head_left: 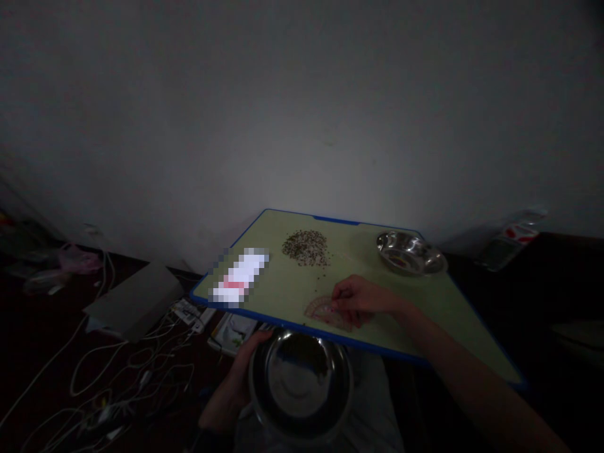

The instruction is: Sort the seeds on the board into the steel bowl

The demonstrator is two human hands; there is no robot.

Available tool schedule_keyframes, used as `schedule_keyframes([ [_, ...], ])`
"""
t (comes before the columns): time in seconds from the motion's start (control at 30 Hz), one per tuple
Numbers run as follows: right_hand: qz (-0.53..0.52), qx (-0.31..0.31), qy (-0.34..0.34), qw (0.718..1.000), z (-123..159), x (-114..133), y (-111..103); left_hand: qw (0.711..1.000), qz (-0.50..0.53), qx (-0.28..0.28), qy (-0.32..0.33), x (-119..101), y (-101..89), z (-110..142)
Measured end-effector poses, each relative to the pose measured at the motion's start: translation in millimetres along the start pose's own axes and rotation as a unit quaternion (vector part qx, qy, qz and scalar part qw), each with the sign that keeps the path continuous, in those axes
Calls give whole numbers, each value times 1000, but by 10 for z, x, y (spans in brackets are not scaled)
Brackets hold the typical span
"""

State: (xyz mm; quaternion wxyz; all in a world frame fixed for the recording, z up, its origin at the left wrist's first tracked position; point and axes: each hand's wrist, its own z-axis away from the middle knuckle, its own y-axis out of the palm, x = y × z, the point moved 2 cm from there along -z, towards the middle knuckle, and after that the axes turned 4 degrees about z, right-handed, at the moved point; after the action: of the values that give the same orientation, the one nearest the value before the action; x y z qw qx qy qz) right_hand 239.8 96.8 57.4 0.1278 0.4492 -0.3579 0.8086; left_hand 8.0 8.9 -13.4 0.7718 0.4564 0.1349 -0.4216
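Observation:
My left hand (240,377) grips the rim of a steel bowl (302,384) held just below the near edge of a green tray-table with a blue rim (264,313); some dark grains lie in the bowl. My right hand (356,301) rests on the table with its fingers pinched on a clear pink protractor (321,311) lying flat near the front edge. A pile of small dark seeds (306,246) sits further back on the table.
A second steel bowl (410,253) stands at the table's back right. A blurred-out white and red item (238,278) lies on its left side. On the floor to the left are a grey box (134,299), tangled white cables (127,371) and a power strip. A wall rises behind.

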Motion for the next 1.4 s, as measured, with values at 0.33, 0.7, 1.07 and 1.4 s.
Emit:
schedule_keyframes([
  [0.33,37,-78,-56,995,-39,-19,-52,1000,7,12,-11,-35,36,33],
  [0.7,313,-424,-66,847,-20,-280,-415,999,15,38,-21,29,-95,-86],
  [1.07,371,-425,-61,823,-164,-244,-381,1000,5,23,-5,1,-58,-51],
  [1.4,335,-400,-68,850,-201,-219,-370,1000,1,23,-1,26,-113,-78],
])
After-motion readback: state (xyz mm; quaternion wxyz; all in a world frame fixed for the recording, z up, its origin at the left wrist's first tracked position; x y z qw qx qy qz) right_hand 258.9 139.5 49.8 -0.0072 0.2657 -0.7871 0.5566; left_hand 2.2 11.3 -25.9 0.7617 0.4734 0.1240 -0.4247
